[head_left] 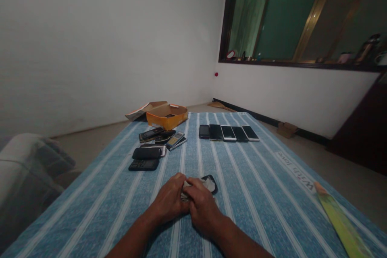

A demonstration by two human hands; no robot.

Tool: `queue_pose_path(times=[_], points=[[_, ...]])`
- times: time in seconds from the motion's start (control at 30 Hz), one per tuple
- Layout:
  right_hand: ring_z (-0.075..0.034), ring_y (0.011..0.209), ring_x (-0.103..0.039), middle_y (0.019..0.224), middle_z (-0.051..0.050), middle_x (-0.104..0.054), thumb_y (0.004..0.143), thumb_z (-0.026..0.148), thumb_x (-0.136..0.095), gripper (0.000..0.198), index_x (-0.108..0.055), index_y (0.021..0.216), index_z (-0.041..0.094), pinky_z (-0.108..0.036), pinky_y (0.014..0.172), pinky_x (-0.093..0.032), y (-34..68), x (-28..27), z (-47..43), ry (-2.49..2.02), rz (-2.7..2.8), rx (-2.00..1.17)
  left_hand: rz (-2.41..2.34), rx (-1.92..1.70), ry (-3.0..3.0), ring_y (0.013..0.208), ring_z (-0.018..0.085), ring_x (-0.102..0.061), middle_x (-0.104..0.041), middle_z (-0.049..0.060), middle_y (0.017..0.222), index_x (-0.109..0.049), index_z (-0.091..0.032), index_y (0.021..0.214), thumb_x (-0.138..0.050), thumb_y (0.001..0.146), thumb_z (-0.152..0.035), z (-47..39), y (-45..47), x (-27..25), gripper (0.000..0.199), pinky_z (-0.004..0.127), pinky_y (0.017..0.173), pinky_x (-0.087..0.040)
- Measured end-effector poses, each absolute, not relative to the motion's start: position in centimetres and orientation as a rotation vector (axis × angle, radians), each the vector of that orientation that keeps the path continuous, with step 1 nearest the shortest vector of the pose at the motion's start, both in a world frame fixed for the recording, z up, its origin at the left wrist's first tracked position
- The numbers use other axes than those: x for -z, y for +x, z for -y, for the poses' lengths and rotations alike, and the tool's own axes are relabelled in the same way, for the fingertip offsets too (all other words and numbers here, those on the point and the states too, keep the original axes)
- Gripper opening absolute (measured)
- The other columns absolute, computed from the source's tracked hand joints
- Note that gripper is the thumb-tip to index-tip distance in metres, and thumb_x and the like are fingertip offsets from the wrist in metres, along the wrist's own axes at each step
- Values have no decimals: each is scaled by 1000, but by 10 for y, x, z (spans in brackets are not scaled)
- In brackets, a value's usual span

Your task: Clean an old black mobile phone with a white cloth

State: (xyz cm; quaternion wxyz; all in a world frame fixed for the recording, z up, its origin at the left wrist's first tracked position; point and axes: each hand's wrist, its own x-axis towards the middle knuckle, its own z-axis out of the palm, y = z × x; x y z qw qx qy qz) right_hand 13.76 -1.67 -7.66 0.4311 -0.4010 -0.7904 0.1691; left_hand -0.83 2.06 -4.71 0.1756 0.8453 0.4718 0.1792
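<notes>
Peeking from crumpled cloth (208, 183), a dark rounded phone (212, 182).

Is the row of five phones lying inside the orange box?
No, the five phones lie side by side on the striped cloth, right of the orange box.

Two bare forearms, entering from six o'clock. No sleeves, no gloves, no watch or bracelet at either wrist. Left hand (171, 201) at eleven o'clock of the right hand (203, 209); both uncovered, no rings visible in the dim light.
</notes>
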Motion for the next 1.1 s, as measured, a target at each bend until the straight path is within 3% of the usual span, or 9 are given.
queue_pose_path(times=[0.17, 0.27, 0.4, 0.5, 0.6, 0.83, 1.1], points=[[-20, 107, -55, 114, -10, -61, 81, 1, -45, 35, -65, 105, 17, -33, 92, -48, 136, 72, 17, -1075, 2075, -375, -1373, -489, 2390, 85, 23, -57, -53, 3, 85, -43, -22, 79, -63, 62, -24, -20, -7, 46, 26, 32, 73, -44], [-23, 106, -54, 111, -9, -61, 88, 8, -50, 26, -66, 105, 20, -42, 96, -43, 136, 69, 19, -1179, 2139, -243, -1359, -499, 2391, 85, 22, -56, -53, 3, 85, -45, -22, 79, -60, 61, -20, -19, -6, 43, 23, 31, 74, -43], [-32, 120, -47, 117, -10, -61, 88, 8, -50, 39, -59, 121, 25, -63, 105, -25, 135, 66, 24, -1397, 2098, -132, -1346, -491, 2390, 84, 22, -56, -53, 2, 84, -46, -22, 79, -62, 64, -27, -18, -5, 39, 22, 31, 73, -43], [-40, 125, -43, 122, -16, -60, 83, 6, -52, 43, -60, 123, 20, -69, 102, -24, 131, 72, 25, -1562, 2022, -130, -1349, -460, 2387, 84, 23, -55, -53, 3, 85, -47, -22, 79, -63, 65, -31, -18, -5, 38, 23, 32, 74, -43], [-41, 128, -43, 129, -21, -56, 83, 3, -50, 40, -63, 119, 16, -65, 103, -30, 127, 87, 22, -1557, 2045, -141, -1360, -442, 2389, 83, 23, -55, -54, 3, 85, -48, -21, 78, -62, 65, -29, -18, -6, 40, 21, 32, 73, -43], [-29, 126, -50, 131, -17, -57, 84, 2, -49, 41, -59, 122, 13, -47, 104, -41, 127, 101, 21, -1309, 2101, -240, -1345, -474, 2418, 84, 23, -56, -55, 4, 85, -47, -21, 78, -59, 64, -25, -20, -7, 46, 19, 33, 76, -44], [-29, 127, -49, 127, -18, -59, 85, 3, -51, 35, -64, 116, 11, -48, 108, -37, 147, 93, 5, -1447, 2030, -150, -1389, -463, 2408, 81, 22, -55, -55, 3, 85, -47, -21, 78, -64, 61, -28, -19, -7, 45, 25, 31, 71, -43]])
